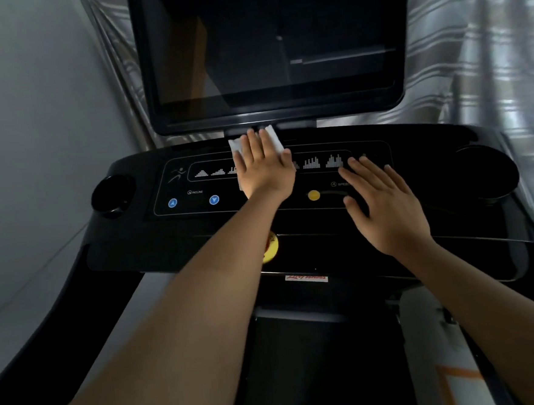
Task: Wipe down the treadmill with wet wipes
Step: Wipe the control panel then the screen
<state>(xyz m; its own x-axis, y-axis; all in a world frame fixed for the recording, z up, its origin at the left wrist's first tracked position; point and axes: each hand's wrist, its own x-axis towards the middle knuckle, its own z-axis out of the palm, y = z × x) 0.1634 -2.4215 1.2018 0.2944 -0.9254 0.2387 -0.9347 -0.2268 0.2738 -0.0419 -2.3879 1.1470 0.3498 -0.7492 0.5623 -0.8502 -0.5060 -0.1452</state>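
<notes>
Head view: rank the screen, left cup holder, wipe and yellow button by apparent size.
1. screen
2. left cup holder
3. wipe
4. yellow button
The left hand covers most of the wipe, so its place against the cup holder is unsure.

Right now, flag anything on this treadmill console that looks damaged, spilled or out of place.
Nothing stands out. The left hand presses the wipe flat on the console, the right hand lies open beside it; no spill or crack shows.

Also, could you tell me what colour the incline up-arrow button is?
The incline up-arrow button is blue, clearest in the head view.
</notes>
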